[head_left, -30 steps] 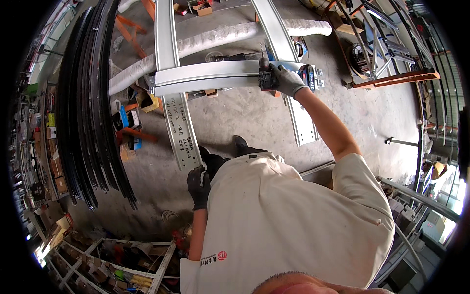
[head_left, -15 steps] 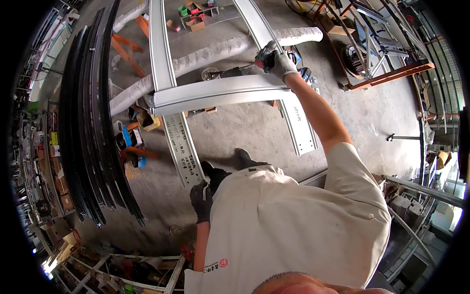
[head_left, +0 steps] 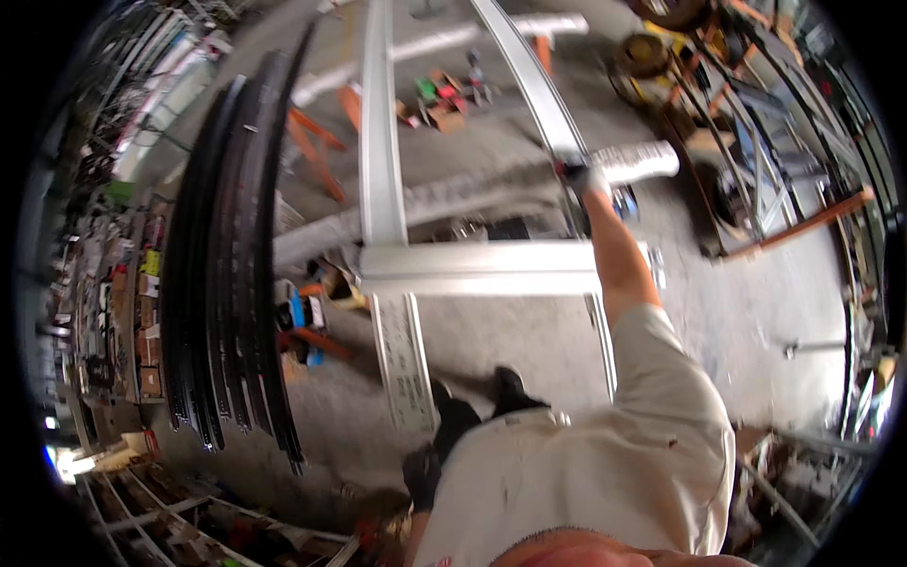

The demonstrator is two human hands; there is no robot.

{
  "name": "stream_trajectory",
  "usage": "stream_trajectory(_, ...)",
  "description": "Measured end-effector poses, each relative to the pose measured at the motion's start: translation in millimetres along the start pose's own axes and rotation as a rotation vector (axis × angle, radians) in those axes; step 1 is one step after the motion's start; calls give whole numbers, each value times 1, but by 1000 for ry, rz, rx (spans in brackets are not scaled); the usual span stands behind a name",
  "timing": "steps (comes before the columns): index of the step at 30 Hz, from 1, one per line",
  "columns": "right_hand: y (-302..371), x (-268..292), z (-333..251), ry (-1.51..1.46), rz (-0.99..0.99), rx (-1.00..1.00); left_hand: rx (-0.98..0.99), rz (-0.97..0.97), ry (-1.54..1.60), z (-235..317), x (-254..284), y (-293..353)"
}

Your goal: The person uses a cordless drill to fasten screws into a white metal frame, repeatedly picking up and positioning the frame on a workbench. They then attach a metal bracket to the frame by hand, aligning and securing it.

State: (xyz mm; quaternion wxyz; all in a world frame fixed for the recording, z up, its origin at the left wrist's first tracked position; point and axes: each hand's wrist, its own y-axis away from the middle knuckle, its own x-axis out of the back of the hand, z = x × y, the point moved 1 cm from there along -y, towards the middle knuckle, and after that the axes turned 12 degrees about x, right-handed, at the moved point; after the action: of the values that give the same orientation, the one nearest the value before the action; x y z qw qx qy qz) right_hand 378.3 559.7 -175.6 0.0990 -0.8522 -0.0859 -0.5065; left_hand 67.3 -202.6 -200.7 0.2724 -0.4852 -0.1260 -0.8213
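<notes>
A white metal frame lies ahead of me, made of a left long profile (head_left: pixel 382 132), a right long profile (head_left: pixel 534 76) and a crosspiece (head_left: pixel 482 268). Stretched forward, my right hand (head_left: pixel 591 180) wears a pale glove and is closed around a dark-and-red power tool (head_left: pixel 571 170) at the right profile, just beyond the crosspiece. Blur hides the tool's exact kind and its tip. My left hand (head_left: pixel 421 478), in a dark glove, hangs at my left side near a short profile (head_left: pixel 404 364) with handwriting. Its fingers are smeared by motion.
Long black profiles (head_left: pixel 231 265) lie to the left. Wrapped white rolls (head_left: pixel 638 163) run crosswise under the frame, near orange trestle legs (head_left: pixel 316 151). Small boxes (head_left: pixel 442 99) sit farther off. A metal rack with an orange edge (head_left: pixel 803 227) stands at the right.
The view has shifted, so the frame and floor appear lower and farther right. My right hand stays by the right profile with the tool; my left hand has dropped away from the short profile's end.
</notes>
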Motion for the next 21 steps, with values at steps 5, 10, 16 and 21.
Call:
stream_trajectory(5,7,-2,6,42,-14,-238,125,2,81,22,16,-3)
stream_trajectory(10,-5,-9,21,67,-45,-243,140,-44,49,21,24,-2)
stream_trajectory(16,3,50,-15,360,340,234,-12,-67,48,-12,20,-20)
stream_trajectory(21,186,108,-152,69,520,586,-140,-108,192,-10,37,-69)
